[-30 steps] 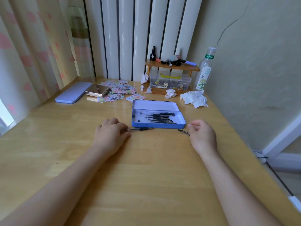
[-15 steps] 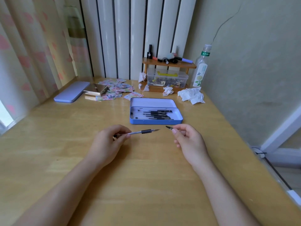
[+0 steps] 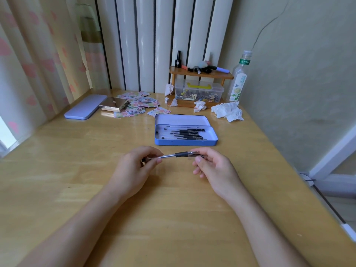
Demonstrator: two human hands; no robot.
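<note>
My left hand [image 3: 134, 166] pinches the back end of a clear pen with a black grip [image 3: 174, 155], held level just above the wooden table [image 3: 77, 170]. My right hand [image 3: 212, 166] holds the pen cap [image 3: 196, 155] between thumb and fingers, and the cap sits over the pen's tip. Behind the hands lies an open blue tin pencil case [image 3: 185, 142] with several black pens [image 3: 186, 134] inside it.
A closed lilac case [image 3: 85, 109], a small metal box [image 3: 113, 105] and scattered stickers [image 3: 142, 105] lie at the back left. At the back right are a wooden shelf [image 3: 200, 74] over a clear plastic box [image 3: 199, 91], crumpled tissues [image 3: 228, 111] and a bottle [image 3: 238, 79]. The table's right edge drops off.
Both hands lifted from the table with the pen and the cap. The right hand moved left and brought the cap onto the pen's tip.
</note>
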